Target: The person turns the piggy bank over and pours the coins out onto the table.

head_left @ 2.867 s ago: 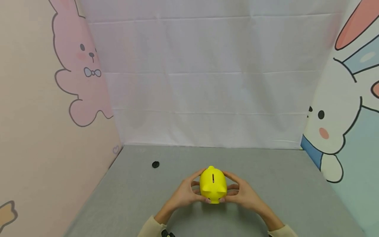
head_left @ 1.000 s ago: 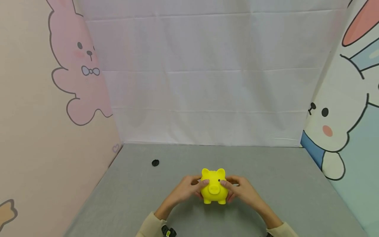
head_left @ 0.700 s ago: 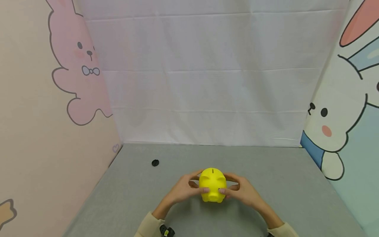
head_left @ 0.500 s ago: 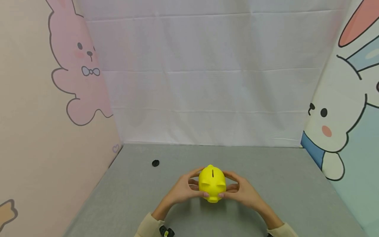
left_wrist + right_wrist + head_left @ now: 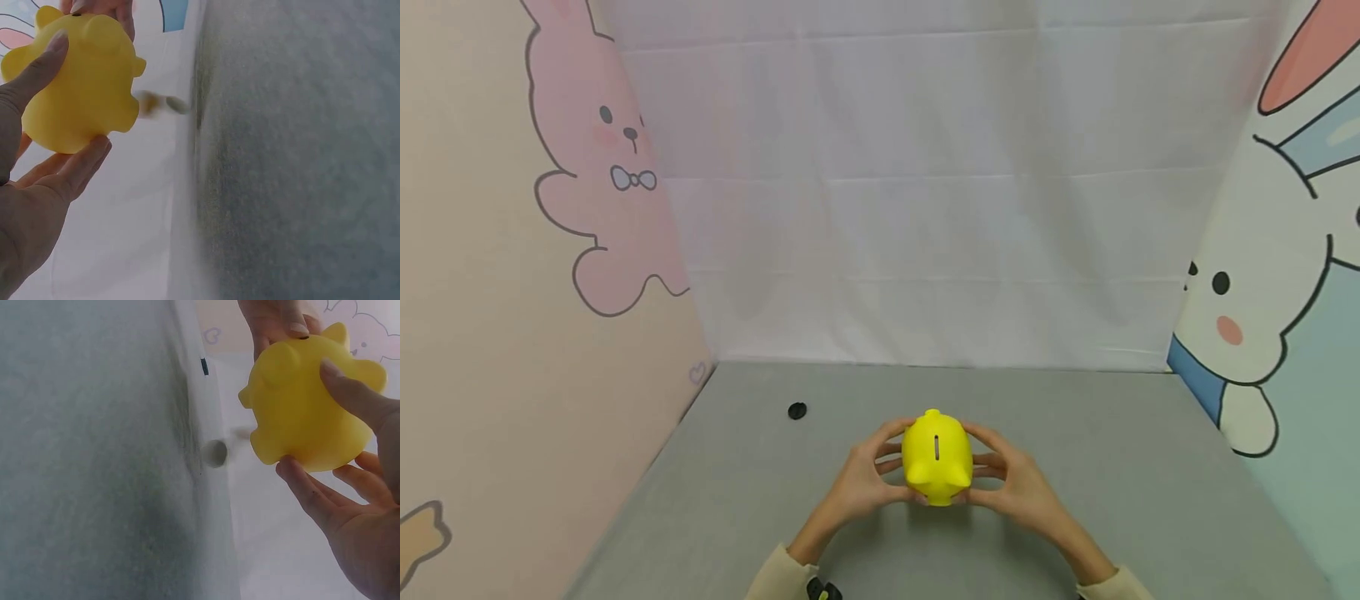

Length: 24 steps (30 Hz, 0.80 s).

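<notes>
A yellow piggy bank (image 5: 937,467) is held in the air above the grey table, tipped so that its coin slot faces the head camera. My left hand (image 5: 860,485) grips it from the left, thumb near the snout. On the right side my right hand (image 5: 1021,493) grips it the same way. In the right wrist view, a round pale coin-like disc (image 5: 216,454) shows between the piggy bank's underside and the tabletop. The left wrist view catches blurred small discs (image 5: 176,104) in that same gap. The underside's opening is hidden.
A small black round disc (image 5: 797,411) lies on the grey tabletop (image 5: 1075,442) at the back left. White cloth (image 5: 925,208) hangs behind the table. Walls with cartoon rabbits stand on both sides.
The piggy bank has rocked: about a second ago its face looked toward the head camera; now the snout points down and the slot shows. Both hands have kept their grip.
</notes>
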### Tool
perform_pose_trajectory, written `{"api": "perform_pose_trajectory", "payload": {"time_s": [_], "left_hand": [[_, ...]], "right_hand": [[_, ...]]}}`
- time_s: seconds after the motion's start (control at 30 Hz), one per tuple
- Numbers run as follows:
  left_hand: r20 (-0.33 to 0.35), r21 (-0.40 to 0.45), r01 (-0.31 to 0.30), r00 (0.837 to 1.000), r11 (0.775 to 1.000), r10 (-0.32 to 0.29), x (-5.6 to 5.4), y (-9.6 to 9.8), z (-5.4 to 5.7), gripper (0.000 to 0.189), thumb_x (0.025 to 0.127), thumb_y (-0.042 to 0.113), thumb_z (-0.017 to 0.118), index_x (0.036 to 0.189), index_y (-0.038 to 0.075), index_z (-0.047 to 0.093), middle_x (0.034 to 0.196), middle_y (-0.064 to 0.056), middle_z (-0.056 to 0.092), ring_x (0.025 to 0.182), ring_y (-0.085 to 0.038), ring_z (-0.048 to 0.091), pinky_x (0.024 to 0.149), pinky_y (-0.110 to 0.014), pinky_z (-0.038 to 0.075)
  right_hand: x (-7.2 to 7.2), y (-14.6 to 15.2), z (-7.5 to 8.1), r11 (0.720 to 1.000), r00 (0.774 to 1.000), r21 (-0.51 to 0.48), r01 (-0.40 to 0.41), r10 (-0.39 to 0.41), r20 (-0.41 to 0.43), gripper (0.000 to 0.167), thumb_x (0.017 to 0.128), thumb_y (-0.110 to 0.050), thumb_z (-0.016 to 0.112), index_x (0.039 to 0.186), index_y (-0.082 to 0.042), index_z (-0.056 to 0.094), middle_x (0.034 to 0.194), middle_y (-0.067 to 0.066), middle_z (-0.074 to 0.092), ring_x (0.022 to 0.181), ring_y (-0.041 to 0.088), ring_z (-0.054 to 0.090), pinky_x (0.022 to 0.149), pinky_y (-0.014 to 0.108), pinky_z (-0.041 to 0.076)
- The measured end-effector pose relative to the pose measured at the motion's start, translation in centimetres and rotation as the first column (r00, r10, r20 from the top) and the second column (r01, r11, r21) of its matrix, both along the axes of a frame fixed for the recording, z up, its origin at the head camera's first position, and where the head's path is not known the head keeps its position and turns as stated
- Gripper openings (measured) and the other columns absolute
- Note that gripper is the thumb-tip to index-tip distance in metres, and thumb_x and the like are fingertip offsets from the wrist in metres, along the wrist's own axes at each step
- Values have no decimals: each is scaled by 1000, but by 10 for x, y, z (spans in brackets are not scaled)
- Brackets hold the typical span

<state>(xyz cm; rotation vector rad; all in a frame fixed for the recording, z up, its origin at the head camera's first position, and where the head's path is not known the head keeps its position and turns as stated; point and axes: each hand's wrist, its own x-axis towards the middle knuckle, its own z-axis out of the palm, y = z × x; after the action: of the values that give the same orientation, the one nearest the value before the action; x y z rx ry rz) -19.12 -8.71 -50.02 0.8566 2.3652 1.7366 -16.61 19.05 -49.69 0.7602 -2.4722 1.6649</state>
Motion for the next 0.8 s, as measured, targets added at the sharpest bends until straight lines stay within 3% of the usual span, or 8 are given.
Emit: {"api": "perform_pose_trajectory", "payload": {"time_s": [0.17,0.4,0.53,0.63,0.8], "left_hand": [[16,-16,-2,1000,1000,2,0,0,1,96,76,25,96,156,38,44,161,2,48,129,-29,66,106,-33,59],[78,-75,-6,997,997,12,-1,-1,7,81,87,37,88,157,38,46,147,-6,62,102,-15,75,92,-28,63],[127,-125,-42,990,991,58,-3,1,7,66,93,46,79,153,33,54,135,-10,70,93,-10,75,83,-24,63],[166,-151,-69,982,986,94,-4,4,5,61,96,52,74,148,23,61,125,-10,76,88,-12,76,78,-29,64],[243,-162,-101,960,982,139,-5,13,7,61,98,60,67,134,12,71,98,-7,82,72,-28,76,70,-38,65]], "right_hand": [[0,0,1,1000,1000,-3,-10,11,23,91,80,-24,93,157,-15,46,162,19,47,109,27,77,90,36,66],[-1,3,0,1000,993,-20,-16,18,116,72,92,-23,83,154,-8,50,154,31,51,88,12,77,81,26,65],[-2,3,3,1000,977,-11,-6,8,211,61,99,-28,75,149,-2,53,146,34,56,83,13,77,75,33,67],[-2,1,5,1000,960,-11,2,1,280,54,103,-31,69,144,2,56,138,33,62,80,16,78,72,41,67],[-4,-1,5,999,936,-27,29,-18,353,49,108,-36,60,132,6,64,114,24,74,68,25,76,67,49,66]]}}
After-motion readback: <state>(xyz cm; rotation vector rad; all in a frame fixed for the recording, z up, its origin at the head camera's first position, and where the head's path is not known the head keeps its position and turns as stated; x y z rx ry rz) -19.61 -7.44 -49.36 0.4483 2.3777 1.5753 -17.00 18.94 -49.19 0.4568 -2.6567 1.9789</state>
